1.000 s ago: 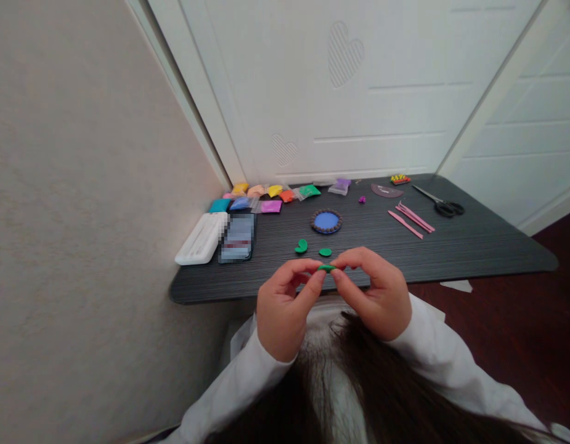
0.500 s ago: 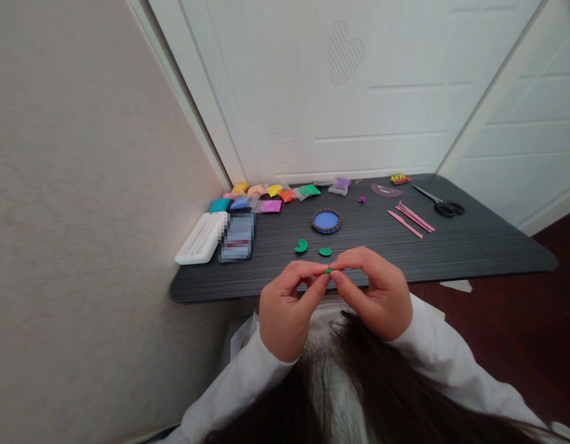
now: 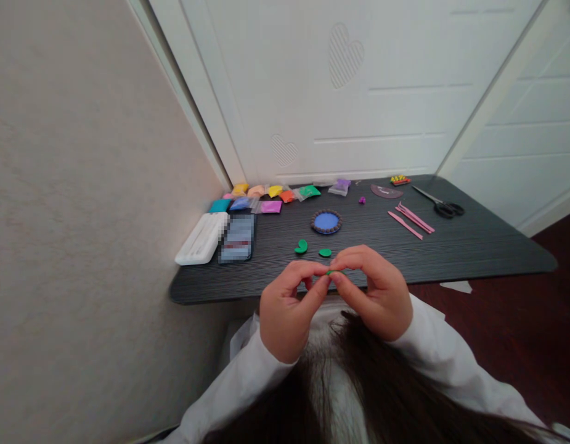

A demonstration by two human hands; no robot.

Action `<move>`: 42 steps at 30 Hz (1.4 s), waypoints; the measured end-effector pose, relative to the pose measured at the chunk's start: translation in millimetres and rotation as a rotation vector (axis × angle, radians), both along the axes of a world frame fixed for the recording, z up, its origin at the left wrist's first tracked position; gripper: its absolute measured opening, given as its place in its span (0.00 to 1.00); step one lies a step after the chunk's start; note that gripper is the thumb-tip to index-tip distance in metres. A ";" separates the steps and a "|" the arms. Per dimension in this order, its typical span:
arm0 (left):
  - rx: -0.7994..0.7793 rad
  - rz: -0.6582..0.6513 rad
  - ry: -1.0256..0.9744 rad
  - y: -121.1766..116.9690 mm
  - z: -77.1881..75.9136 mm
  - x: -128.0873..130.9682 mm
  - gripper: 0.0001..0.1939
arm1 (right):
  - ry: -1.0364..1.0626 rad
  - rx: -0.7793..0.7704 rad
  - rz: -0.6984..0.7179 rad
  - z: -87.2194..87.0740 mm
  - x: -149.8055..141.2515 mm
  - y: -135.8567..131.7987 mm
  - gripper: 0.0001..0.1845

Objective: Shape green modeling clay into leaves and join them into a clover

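Note:
My left hand (image 3: 287, 308) and my right hand (image 3: 374, 293) meet above the near edge of the dark table (image 3: 474, 246). Both pinch a small green clay piece (image 3: 329, 272) between thumbs and forefingers; only a sliver of it shows. Just beyond the fingers lie two more green clay shapes, a curled one (image 3: 301, 246) and a flat oval (image 3: 325, 252). Farther back sits a blue clay disc with a brown beaded rim (image 3: 326, 221).
Several coloured clay packets (image 3: 270, 197) line the back left. A white case (image 3: 201, 238) and a blurred card lie at the left. Pink modelling tools (image 3: 411, 219), scissors (image 3: 444, 205), a purple bit (image 3: 362, 200) and a brown half-disc (image 3: 385, 191) lie to the right. White doors stand behind.
The fingertips have closed tighter together, so less of the green piece shows than a second ago. Both hands stay in nearly the same place.

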State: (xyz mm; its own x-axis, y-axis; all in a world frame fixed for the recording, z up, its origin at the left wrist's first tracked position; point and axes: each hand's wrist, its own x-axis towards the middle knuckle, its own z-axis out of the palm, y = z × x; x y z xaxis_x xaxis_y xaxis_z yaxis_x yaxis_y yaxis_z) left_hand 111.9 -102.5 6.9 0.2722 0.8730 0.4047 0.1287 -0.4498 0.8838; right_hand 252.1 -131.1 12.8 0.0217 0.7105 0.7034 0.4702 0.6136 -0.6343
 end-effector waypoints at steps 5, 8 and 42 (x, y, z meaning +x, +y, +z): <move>-0.054 0.006 -0.071 -0.1 -1.3 1.3 0.04 | 0.009 -0.001 0.008 -1.3 1.6 0.0 0.09; -0.112 0.024 -0.213 1.2 -3.2 2.8 0.04 | 0.002 -0.024 -0.012 -2.2 3.0 0.1 0.11; -0.121 0.090 -0.109 2.3 -5.6 3.3 0.05 | -0.049 -0.075 -0.104 -2.3 0.3 0.3 0.04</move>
State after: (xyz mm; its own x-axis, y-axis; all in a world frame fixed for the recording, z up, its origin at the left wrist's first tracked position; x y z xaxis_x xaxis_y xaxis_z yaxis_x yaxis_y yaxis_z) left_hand 115.1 -100.2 1.3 0.1506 0.9360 0.3181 0.0639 -0.3303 0.9417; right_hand 252.4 -130.9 10.5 0.0650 0.7569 0.6503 0.5608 0.5113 -0.6512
